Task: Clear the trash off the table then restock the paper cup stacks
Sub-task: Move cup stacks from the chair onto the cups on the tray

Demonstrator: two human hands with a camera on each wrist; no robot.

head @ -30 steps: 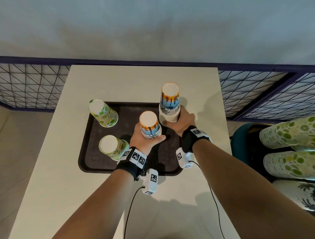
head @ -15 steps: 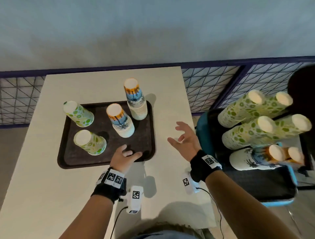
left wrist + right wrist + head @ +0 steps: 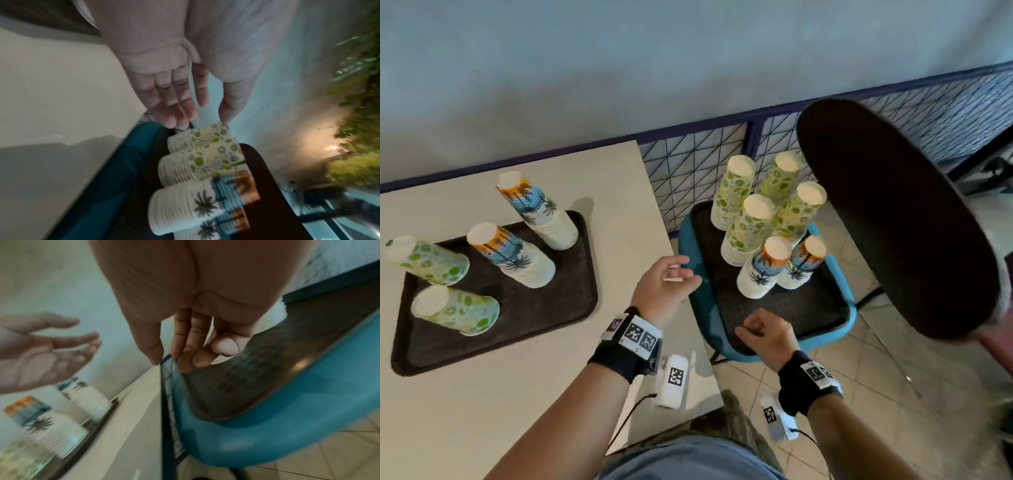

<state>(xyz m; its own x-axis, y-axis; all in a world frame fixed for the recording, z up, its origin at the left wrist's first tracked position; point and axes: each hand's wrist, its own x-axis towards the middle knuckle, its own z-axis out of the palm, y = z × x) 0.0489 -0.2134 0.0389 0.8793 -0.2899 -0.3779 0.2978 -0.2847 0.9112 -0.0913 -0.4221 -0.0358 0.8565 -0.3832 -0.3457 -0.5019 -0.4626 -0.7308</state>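
Fingers (image 3: 180, 112) on the left hand (image 3: 659, 291) hang loose and empty, right hand (image 3: 767, 334) loosely curled holding nothing, both heading for the spare cup stacks (image 3: 763, 236), probably to restock.

- I see 2 palm cups (image 3: 515, 253), orange and blue
- 2 green-dotted cups (image 3: 453, 310)
- dark brown tray (image 3: 558, 308)
- beige table (image 3: 482, 411)
- blue chair (image 3: 839, 329)

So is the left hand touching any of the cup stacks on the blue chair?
Apart. The head view shows the left hand open above the gap between table and blue chair, well short of the nearest palm-print stack.
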